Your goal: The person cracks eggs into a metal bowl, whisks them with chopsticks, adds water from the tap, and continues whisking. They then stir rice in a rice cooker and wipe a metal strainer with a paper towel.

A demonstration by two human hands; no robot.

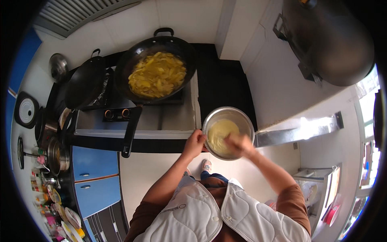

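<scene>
My left hand (197,143) grips the rim of a stainless steel mixing bowl (246,121) at its left side, by the counter's front edge. Pale yellow batter or beaten liquid (219,133) lies in the bowl, with swirl marks on its surface. My right hand (239,144) is over the bowl's right part, blurred, its fingers closed and pointing down at the liquid; whether it holds a utensil cannot be told. Up and to the left, a black wok (121,78) with sliced yellow food (157,74) in it stands on the stove.
The wok's long handle (131,133) juts over the counter's front edge. A second dark pan (83,84) is on the left burner. Along the left counter are a steel pot (64,160), plates (72,217) and bottles. A dark rounded pan-like object (341,51) hangs at upper right.
</scene>
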